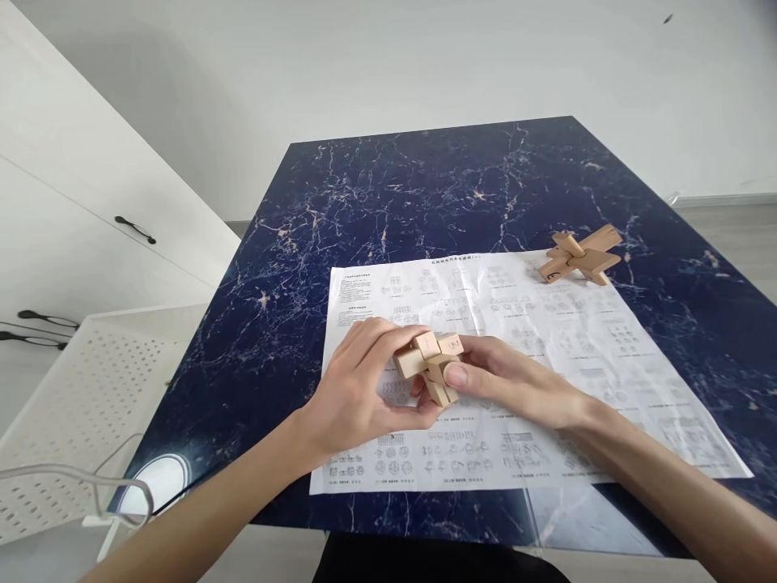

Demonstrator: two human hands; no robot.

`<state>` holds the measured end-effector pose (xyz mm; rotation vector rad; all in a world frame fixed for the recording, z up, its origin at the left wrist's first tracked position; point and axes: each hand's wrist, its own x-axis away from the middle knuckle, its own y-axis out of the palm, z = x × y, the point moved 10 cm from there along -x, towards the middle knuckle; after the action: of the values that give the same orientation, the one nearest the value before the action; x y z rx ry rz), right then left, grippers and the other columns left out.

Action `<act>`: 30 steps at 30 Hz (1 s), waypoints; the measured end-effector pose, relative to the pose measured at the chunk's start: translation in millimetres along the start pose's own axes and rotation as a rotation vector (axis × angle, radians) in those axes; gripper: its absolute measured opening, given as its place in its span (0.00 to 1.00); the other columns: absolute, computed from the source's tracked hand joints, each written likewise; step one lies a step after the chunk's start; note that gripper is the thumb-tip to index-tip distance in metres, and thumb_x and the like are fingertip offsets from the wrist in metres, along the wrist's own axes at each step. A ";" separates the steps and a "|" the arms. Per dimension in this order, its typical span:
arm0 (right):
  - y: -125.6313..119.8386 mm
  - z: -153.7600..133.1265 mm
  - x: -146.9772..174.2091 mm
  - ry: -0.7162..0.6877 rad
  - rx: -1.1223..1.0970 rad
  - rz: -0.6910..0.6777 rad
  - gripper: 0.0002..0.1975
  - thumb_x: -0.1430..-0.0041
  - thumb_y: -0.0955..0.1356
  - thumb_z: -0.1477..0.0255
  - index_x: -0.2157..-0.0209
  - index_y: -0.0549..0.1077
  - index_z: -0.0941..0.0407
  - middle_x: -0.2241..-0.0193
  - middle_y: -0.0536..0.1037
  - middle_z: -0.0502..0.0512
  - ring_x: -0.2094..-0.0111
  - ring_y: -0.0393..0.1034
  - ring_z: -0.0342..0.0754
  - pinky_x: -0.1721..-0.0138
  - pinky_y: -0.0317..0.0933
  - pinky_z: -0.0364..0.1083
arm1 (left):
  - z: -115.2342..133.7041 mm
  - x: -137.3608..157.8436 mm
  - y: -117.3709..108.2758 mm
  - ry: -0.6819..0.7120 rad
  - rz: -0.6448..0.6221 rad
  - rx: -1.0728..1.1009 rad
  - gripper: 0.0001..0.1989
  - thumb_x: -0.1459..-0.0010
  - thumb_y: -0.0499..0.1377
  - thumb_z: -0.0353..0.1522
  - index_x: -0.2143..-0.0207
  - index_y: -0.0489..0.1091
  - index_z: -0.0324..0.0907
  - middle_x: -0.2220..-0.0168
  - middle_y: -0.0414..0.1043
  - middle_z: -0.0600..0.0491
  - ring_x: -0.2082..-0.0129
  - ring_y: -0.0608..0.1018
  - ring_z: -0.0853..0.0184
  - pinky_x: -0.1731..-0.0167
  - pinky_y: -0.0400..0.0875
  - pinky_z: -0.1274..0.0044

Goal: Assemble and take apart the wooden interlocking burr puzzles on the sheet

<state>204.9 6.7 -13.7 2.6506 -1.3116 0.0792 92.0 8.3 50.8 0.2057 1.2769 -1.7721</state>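
Two bare hands, seen from the head camera, meet over a printed sheet (583,348) and share one small wooden block assembly (428,364). The assembly sits between them above the middle part of the sheet, several short pale bars crossing one another at angles, with small marks on two of the upper end faces.

The left hand (355,380) is clamped on the assembly from its left, index finger along the upper edge and thumb stretched under the lower end. The right hand (510,376) grips it from the other side, thumb pressed flat against the nearest bar, other fingers mostly hidden behind the wood.

A second wooden piece (579,257), made of bars joined in a cross, rests at the sheet's far right corner, well apart from both hands. The sheet is creased and carries rows of small diagrams with lines of print too fine to read. It lies on a dark blue table (388,202) veined in white and rust.

Left of the table stand a white cabinet (78,162) with black handles (134,230) and a white perforated panel (78,405), a pale cable (48,468) looping in front. Dark clothing (437,559) shows at the near edge.
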 end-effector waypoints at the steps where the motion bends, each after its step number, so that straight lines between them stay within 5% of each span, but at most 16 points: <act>1: 1.1 0.5 0.2 0.000 -0.004 -0.003 0.25 0.31 0.71 0.47 0.55 0.78 0.56 0.60 0.83 0.60 0.57 0.78 0.56 0.54 0.74 0.55 | -0.5 0.6 0.8 -0.002 -0.005 0.003 0.31 0.43 0.72 0.36 0.39 0.66 0.47 0.55 0.76 0.50 0.60 0.81 0.60 0.57 0.82 0.64; 9: -2.8 -15.1 7.7 -0.127 0.259 0.135 0.33 0.25 0.56 0.42 0.57 0.77 0.54 0.62 0.82 0.60 0.60 0.77 0.56 0.58 0.72 0.55 | -7.6 0.3 1.9 -0.084 -0.044 0.181 0.35 0.45 0.76 0.37 0.38 0.68 0.49 0.53 0.76 0.51 0.58 0.81 0.60 0.57 0.82 0.66; 13: -21.0 -24.4 15.5 -0.237 0.540 0.346 0.21 0.23 0.62 0.50 0.50 0.72 0.53 0.66 0.81 0.56 0.65 0.75 0.53 0.64 0.67 0.51 | -12.7 -3.5 0.8 -0.146 -0.061 0.320 0.34 0.49 0.78 0.38 0.41 0.72 0.48 0.53 0.79 0.51 0.58 0.81 0.60 0.58 0.82 0.66; 17: -17.6 -35.8 20.2 -0.383 0.701 0.368 0.15 0.22 0.63 0.58 0.58 0.71 0.53 0.68 0.76 0.53 0.71 0.69 0.48 0.69 0.62 0.48 | -11.1 -5.0 0.3 -0.121 -0.070 0.375 0.33 0.49 0.77 0.38 0.41 0.72 0.49 0.52 0.80 0.50 0.58 0.82 0.60 0.58 0.82 0.66; 22: -9.2 -33.4 16.3 -0.334 0.609 0.277 0.22 0.22 0.62 0.57 0.72 0.63 0.52 0.77 0.64 0.46 0.78 0.56 0.43 0.76 0.50 0.46 | -6.0 -3.6 -0.2 -0.054 -0.078 0.316 0.36 0.51 0.76 0.37 0.39 0.72 0.49 0.53 0.80 0.50 0.60 0.82 0.60 0.61 0.82 0.67; 30: -0.7 -13.0 7.4 -0.126 0.282 0.134 0.29 0.22 0.60 0.51 0.76 0.59 0.53 0.81 0.54 0.43 0.80 0.45 0.40 0.79 0.42 0.45 | 3.3 0.6 -8.9 0.113 0.018 0.074 0.39 0.47 0.74 0.38 0.34 0.67 0.51 0.54 0.79 0.52 0.63 0.81 0.61 0.64 0.83 0.68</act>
<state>210.4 3.8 -0.1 2.8334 -1.6284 0.1255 86.2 5.7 57.9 0.3623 1.2858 -1.8151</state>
